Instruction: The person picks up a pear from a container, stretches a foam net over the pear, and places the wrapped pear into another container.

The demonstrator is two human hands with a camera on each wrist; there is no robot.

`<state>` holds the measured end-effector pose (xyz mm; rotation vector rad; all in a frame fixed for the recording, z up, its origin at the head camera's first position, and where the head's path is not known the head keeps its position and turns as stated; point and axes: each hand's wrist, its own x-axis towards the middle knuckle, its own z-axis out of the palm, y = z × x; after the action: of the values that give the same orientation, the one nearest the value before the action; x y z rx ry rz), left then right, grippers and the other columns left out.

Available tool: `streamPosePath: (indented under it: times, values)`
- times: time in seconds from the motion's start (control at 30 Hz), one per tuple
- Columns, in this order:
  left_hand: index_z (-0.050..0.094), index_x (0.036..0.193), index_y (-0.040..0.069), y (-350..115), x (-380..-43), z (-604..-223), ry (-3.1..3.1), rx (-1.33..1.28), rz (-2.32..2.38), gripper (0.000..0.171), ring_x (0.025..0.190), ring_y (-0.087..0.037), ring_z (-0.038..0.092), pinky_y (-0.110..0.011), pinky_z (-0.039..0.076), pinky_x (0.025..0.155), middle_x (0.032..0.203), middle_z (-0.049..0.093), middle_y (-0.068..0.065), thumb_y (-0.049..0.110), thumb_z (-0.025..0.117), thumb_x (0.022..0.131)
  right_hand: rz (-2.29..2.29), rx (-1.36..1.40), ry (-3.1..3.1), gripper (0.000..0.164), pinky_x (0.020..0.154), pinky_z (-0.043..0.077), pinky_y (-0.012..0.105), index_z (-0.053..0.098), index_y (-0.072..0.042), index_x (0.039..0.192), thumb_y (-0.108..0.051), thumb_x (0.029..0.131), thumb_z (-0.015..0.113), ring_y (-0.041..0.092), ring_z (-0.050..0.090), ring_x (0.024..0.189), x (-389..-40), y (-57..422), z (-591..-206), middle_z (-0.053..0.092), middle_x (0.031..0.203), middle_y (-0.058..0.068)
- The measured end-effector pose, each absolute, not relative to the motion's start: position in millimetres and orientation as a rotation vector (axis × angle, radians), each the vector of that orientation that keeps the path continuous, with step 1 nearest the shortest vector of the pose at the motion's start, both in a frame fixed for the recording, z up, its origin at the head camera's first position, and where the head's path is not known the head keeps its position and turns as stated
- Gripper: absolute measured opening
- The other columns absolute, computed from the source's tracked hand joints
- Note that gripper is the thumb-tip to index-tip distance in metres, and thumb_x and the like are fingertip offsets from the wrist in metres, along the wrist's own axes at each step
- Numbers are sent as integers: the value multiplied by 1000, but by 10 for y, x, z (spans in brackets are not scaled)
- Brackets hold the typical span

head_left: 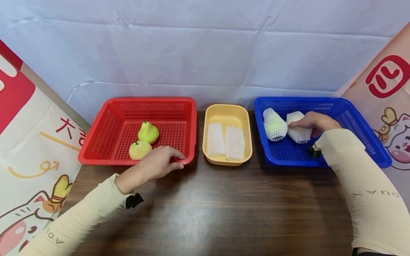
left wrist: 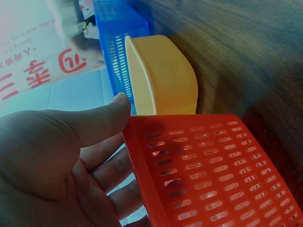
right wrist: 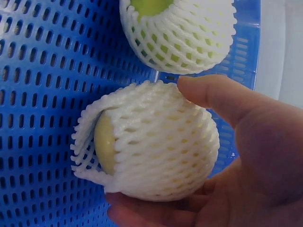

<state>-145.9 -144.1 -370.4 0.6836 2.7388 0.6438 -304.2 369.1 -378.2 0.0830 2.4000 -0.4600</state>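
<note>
In the blue basket (head_left: 282, 153), my right hand (head_left: 315, 122) grips a pale yellow fruit in a white foam net (right wrist: 161, 142), thumb on one side and fingers on the other. Beside it lies a green pear in a foam net (head_left: 274, 125). My left hand (head_left: 160, 161) holds the front right corner of the red basket (head_left: 110, 106); its rim passes between thumb and fingers. Inside that basket sit a bare green pear (head_left: 148, 133) and a rounder yellow fruit with a stem (head_left: 139, 150), close to my left wrist.
Between the baskets stands a yellow tray (head_left: 227, 111) with two flat white foam nets (head_left: 235, 143) in it. All three containers are on a dark wooden table (head_left: 224, 206). A pale cloth backdrop (head_left: 205, 53) hangs behind, with printed panels (head_left: 35, 153) at the sides.
</note>
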Motion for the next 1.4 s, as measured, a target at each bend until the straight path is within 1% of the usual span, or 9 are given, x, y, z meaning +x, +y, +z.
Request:
streamPosePath:
  times: [0.23,0.33,0.4,0.5,0.6,0.87,0.97,1.13,1.4]
  values:
    - [79,112,12,-1453,-1464,-3697,2739,692,636,21,107,-21,69,-43,54,94,110,75,0,19,77,92,-494,112,2422,107,86,55,56,17,27,140,-60,94,60,51,56,104,-3031,3678,-3793,32,128,42]
    - [79,112,12,-1449,-1468,-3702,2734,689,640,21,107,-21,69,-43,54,93,110,75,0,19,77,92,-515,108,2442,94,84,54,57,27,24,127,-58,95,61,44,54,96,-3010,3675,-3776,36,110,32]
    - [79,112,12,-1445,-1475,-3706,2730,686,644,21,107,-21,69,-43,54,93,110,75,-1,19,77,93,-527,89,2459,88,85,54,59,30,20,124,-57,95,61,43,53,96,-3002,3672,-3758,37,107,30]
    - [78,113,12,-1444,-1485,-3711,2727,685,646,21,107,-21,68,-43,54,93,111,75,-1,19,76,93,-529,58,2475,94,90,51,62,27,23,134,-56,96,60,53,48,108,-3007,3656,-3718,35,121,42]
    - [79,112,12,-1445,-1487,-3710,2728,689,646,21,108,-21,68,-43,54,93,111,75,-1,19,76,93,-488,31,2504,108,93,48,64,10,27,145,-56,96,59,61,39,123,-3010,3635,-3666,19,142,49]
    - [79,112,12,-1453,-1477,-3707,2733,698,637,21,108,-21,68,-43,54,94,111,75,-1,21,76,93,-388,-35,2637,86,78,54,55,30,24,142,-46,100,55,52,54,104,-2962,3576,-3546,35,136,47]
    - [78,113,12,-1450,-1483,-3709,2729,694,636,21,109,-21,68,-43,54,94,111,75,-1,21,76,93,-346,-67,2670,79,82,52,58,37,23,138,-44,101,54,53,55,104,-2933,3544,-3500,40,134,46]
    - [78,113,12,-1444,-1482,-3704,2725,681,633,22,109,-21,68,-43,54,94,111,75,-1,21,76,93,-313,-92,2701,76,94,43,68,40,22,137,-44,101,53,61,45,118,-2890,3479,-3427,40,136,46]
    - [79,112,13,-1452,-1484,-3720,2728,685,639,20,107,-20,68,-43,54,93,110,75,0,20,76,93,-327,-109,2737,73,93,42,69,45,18,137,-46,101,53,60,45,118,-2799,3418,-3319,41,136,44]
